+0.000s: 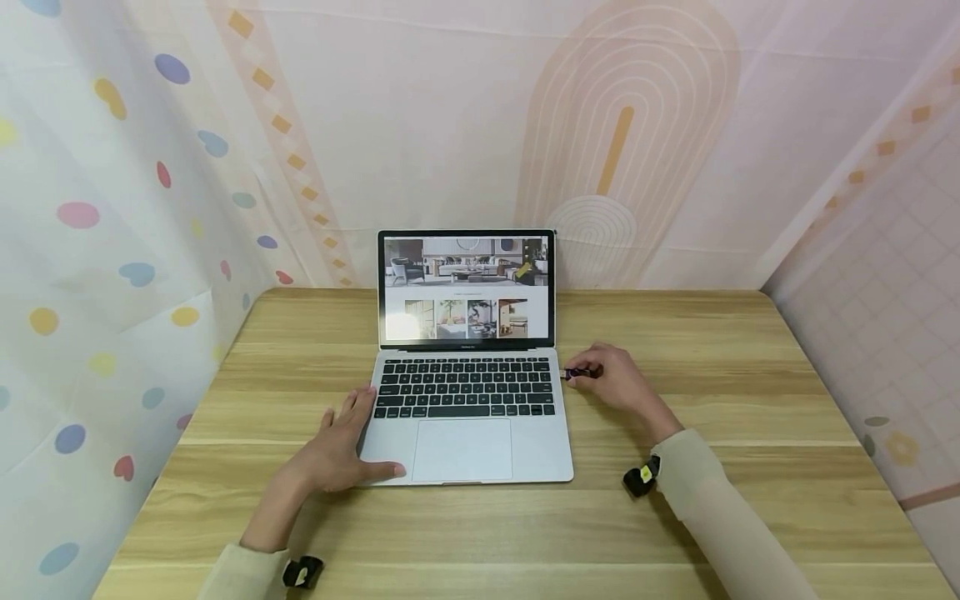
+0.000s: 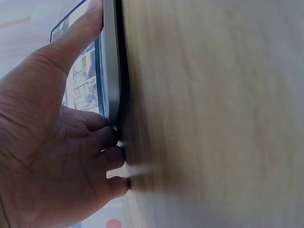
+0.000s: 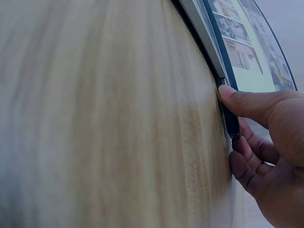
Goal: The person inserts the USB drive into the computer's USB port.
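An open laptop (image 1: 463, 450) with a silver body and lit screen stands on the wooden desk. At its right side my right hand (image 1: 618, 379) pinches a small dark USB flash drive (image 1: 576, 373) between thumb and fingers. The drive's metal plug points at the laptop's side edge, right up against it. In the right wrist view the dark drive (image 3: 231, 121) lies in line with that edge, the thumb tip on its near end. My left hand (image 1: 337, 450) rests at the laptop's left front corner, thumb on the palm rest and fingers spread along the side.
The wood-grain desk (image 1: 480, 542) extends around the laptop on all sides. Behind it hangs a pale patterned cloth (image 1: 450, 125), with a dotted cloth (image 1: 90, 275) at the left. Each wrist wears a small black camera (image 1: 641, 477).
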Tool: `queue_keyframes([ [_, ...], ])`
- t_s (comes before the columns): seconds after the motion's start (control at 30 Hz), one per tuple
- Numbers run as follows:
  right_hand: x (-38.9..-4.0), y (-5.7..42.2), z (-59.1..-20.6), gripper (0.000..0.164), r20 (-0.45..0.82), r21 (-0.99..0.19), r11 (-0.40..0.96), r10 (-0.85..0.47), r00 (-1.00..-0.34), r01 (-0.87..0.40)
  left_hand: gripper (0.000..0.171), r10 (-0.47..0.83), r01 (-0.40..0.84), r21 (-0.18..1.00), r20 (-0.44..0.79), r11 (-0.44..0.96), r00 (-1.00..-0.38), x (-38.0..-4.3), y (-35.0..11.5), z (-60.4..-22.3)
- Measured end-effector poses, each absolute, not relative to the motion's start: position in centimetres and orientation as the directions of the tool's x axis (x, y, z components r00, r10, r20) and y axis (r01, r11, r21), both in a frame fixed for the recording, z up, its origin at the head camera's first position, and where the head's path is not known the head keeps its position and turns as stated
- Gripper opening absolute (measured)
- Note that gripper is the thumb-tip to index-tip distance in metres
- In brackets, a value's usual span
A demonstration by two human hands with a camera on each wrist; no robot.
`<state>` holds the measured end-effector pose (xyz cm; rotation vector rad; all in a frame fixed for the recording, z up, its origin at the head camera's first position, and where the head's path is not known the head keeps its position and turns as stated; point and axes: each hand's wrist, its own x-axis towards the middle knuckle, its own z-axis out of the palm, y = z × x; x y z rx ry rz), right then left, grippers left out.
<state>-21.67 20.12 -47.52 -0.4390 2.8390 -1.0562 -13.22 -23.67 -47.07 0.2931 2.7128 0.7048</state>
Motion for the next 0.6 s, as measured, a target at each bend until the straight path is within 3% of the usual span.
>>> queue_keyframes([
  [0.6,-21.82,20.19,-47.53,0.018,0.038,-0.667,0.696,-0.326,-0.945,-0.267,0.140,0.273,0.110,0.509,-0.256,0.853,-0.927,-13.21,-23.73,-47.16],
])
